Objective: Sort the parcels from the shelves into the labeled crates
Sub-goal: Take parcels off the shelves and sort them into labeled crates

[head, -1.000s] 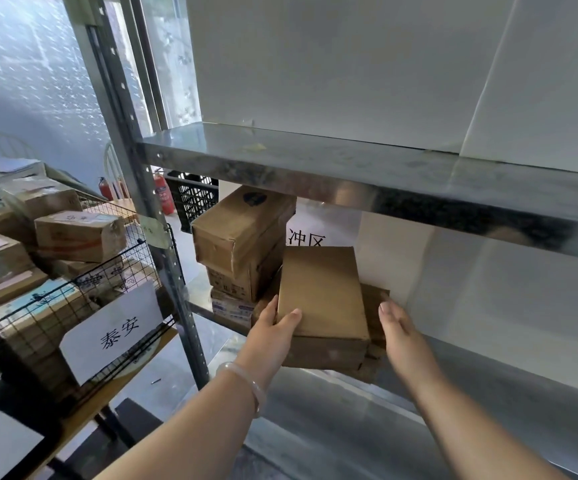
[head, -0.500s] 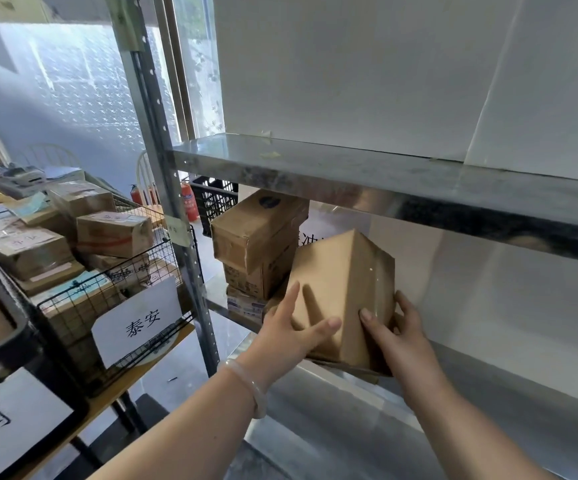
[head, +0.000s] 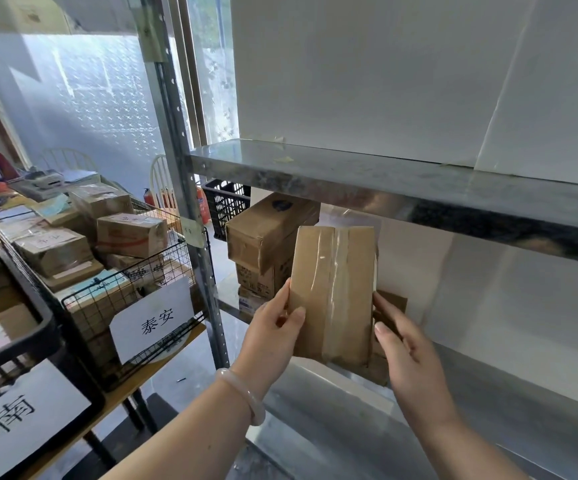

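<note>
Parcel: taped cardboard, upright, clamped between your left hand and right hand; turn it to find the address label before choosing a crate

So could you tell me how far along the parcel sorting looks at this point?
Done: the wire crate marked 泰安 already holds many parcels. In hand: the left hand and right hand hold a taped brown parcel upright at the shelf. Left: a stack of boxes sits on that shelf, and another brown parcel shows behind the held one.
</note>
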`<action>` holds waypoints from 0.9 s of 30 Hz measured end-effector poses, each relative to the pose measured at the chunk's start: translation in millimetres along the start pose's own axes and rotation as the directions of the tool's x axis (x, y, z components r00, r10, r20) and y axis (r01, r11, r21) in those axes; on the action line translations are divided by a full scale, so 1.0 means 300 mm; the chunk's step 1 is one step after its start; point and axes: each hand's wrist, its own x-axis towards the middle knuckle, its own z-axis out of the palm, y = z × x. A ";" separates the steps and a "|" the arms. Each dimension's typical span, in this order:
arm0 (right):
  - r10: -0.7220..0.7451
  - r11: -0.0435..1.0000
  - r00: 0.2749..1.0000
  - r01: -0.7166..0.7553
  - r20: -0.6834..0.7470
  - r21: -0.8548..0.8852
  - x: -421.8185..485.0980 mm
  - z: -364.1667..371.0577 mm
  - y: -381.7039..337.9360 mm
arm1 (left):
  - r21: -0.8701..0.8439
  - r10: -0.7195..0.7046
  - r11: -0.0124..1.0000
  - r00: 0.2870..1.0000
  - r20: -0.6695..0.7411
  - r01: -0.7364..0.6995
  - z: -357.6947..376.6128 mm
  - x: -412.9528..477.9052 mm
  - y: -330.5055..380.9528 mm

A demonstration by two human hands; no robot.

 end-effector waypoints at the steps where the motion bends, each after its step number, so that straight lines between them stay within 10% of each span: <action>1: -0.049 0.996 0.999 0.050 0.016 -0.072 -0.009 0.006 -0.001 | 0.023 0.002 1.000 1.000 0.000 -0.002 -0.007 -0.007 -0.001; 13: -0.368 0.741 0.898 0.440 0.242 -0.507 -0.055 0.113 -0.026 | -0.120 -0.076 0.989 0.992 0.101 0.088 -0.075 -0.090 -0.031; 27: -0.108 0.973 0.904 0.182 0.415 -0.144 -0.014 0.337 -0.002 | -0.353 -0.132 0.933 0.976 -0.173 0.064 -0.342 -0.227 -0.104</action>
